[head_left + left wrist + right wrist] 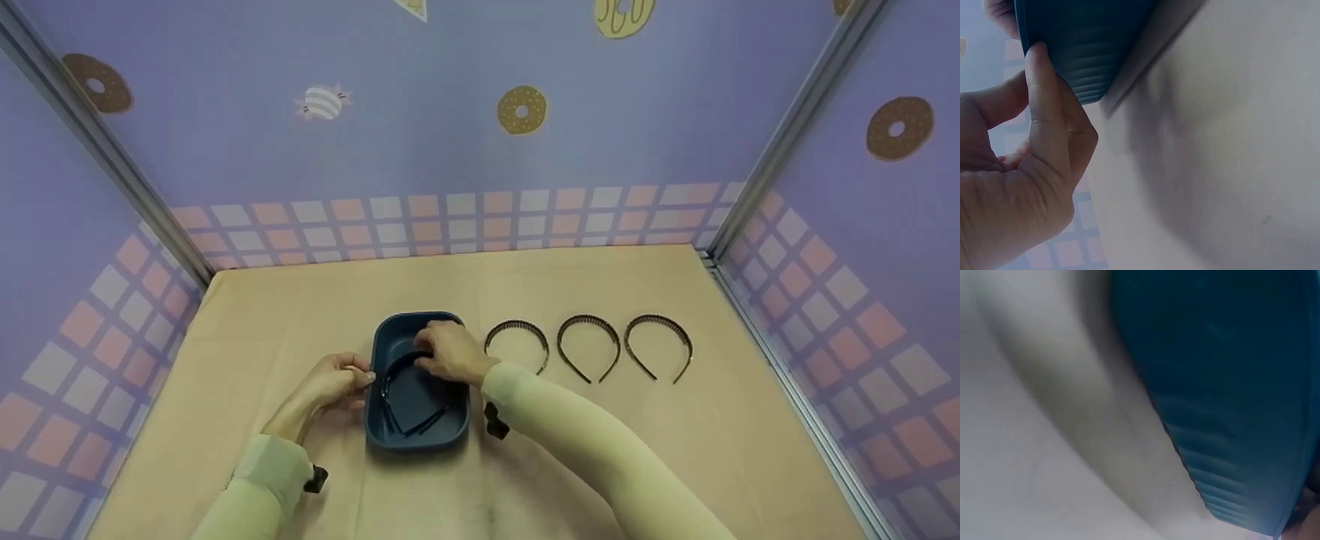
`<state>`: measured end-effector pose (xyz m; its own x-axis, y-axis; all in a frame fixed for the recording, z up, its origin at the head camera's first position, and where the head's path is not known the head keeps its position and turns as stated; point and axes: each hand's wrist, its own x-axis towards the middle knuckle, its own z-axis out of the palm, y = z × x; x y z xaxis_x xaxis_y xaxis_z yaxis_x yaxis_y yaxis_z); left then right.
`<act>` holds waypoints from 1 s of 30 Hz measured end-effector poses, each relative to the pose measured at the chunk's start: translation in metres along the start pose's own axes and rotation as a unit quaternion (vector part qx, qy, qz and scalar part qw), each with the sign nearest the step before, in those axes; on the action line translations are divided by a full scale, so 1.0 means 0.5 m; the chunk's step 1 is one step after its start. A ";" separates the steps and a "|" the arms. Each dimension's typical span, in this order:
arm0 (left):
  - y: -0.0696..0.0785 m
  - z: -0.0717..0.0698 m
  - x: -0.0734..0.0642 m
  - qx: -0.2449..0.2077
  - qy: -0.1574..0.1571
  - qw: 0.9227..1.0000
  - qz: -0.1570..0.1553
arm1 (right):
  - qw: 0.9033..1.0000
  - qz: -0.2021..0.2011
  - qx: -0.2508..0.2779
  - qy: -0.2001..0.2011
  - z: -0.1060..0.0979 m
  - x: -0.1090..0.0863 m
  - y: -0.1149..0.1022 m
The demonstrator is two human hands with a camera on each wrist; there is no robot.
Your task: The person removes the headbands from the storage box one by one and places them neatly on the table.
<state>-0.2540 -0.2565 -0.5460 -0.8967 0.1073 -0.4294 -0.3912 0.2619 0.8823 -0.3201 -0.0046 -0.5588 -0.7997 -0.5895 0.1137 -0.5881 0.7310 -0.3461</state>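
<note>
Lower centre, we observe the left hand (334, 382) pinching a blue tray (416, 448) by its rim; right hand (451, 352) at black headbands (391, 372) inside, grip we cannot tell.

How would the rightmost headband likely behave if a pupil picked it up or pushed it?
The rightmost headband is probably light, as its band looks thin. It seems springy rather than floppy, since it forms an open arch. Lying flat on the table, it would likely slide, not roll.
</note>
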 end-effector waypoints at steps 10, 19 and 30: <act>0.001 0.002 -0.002 -0.007 -0.001 1.000 0.005 | 0.999 0.020 -0.029 -0.016 0.007 0.008 -0.008; 0.001 0.003 -0.001 0.020 0.001 1.000 0.003 | 1.000 0.028 -0.013 -0.005 0.021 0.012 -0.005; 0.002 0.001 -0.003 0.023 0.006 1.000 0.001 | 1.000 0.018 0.011 0.014 0.016 0.009 -0.008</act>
<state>-0.2531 -0.2561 -0.5448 -0.9001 0.0962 -0.4250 -0.3796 0.3059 0.8731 -0.3204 -0.0132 -0.5642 -0.8230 -0.5537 0.1267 -0.5569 0.7429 -0.3714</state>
